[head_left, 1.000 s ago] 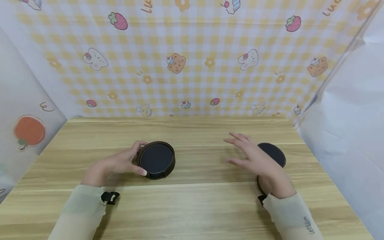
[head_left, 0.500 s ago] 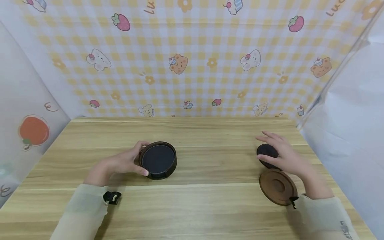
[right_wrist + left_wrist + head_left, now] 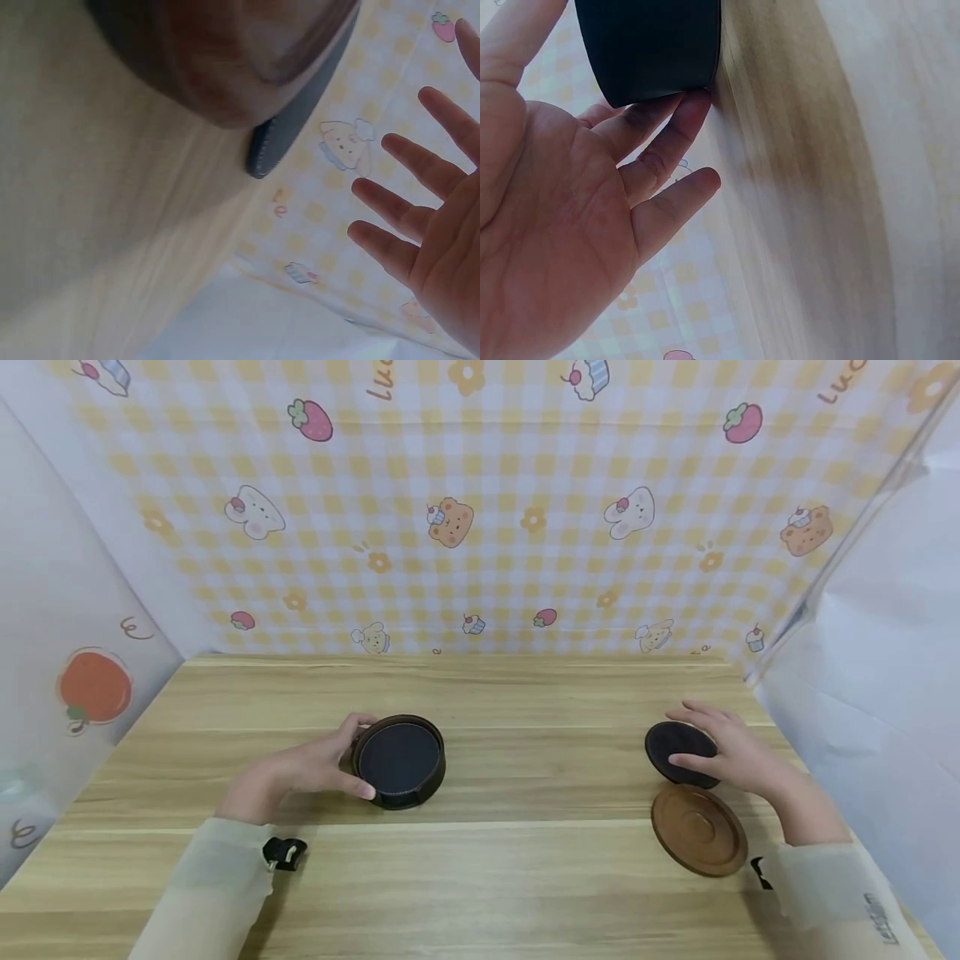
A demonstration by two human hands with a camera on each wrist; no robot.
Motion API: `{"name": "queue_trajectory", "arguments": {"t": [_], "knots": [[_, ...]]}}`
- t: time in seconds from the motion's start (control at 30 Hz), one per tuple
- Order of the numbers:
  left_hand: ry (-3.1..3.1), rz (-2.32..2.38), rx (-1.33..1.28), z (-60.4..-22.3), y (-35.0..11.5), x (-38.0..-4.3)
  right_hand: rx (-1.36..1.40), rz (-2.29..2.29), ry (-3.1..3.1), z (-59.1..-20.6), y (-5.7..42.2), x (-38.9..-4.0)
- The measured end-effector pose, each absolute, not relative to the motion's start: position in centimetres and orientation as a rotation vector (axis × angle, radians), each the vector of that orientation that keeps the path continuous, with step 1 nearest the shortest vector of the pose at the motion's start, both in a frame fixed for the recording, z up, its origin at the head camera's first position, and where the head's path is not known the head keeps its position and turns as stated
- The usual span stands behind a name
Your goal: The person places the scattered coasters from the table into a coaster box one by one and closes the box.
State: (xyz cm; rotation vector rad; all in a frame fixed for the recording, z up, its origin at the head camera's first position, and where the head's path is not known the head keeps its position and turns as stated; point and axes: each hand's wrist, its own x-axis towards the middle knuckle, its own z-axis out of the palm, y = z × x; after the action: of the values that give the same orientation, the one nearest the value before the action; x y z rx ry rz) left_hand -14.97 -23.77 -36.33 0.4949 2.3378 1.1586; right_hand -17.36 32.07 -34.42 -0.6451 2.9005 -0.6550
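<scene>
"shifting, isn't it, that right hand (image 3: 735,760)?"

"yes. a second ago it was left of the black coaster (image 3: 670,742); now it's at the coaster's right edge, thumb over it, fingers spread. whether they touch, i can't tell."

"and the brown saucer (image 3: 699,832)?"

"just on the near side of that hand, no longer partly hidden."

"the left hand (image 3: 322,768)?"

"stayed put, pinching the round box (image 3: 429,790) at its fingertips, a black disc (image 3: 399,758) inside. i'd say it steadies the box while the other attends to the coaster."

"the surroundings?"

"wood-grain table (image 3: 525,885) under both hands; beyond them, yellow checked cloth (image 3: 510,560); past the right hand, a white sheet (image 3: 885,668)."
</scene>
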Motion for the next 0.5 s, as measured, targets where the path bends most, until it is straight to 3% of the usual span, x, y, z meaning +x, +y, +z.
{"name": "queue_trajectory", "arguments": {"t": [0.5], "knots": [[2.357, 1.132, 0.459, -36.5, -23.8, -15.1, -0.558, -0.547, 2.819, -36.8, 33.7, -18.5]]}}
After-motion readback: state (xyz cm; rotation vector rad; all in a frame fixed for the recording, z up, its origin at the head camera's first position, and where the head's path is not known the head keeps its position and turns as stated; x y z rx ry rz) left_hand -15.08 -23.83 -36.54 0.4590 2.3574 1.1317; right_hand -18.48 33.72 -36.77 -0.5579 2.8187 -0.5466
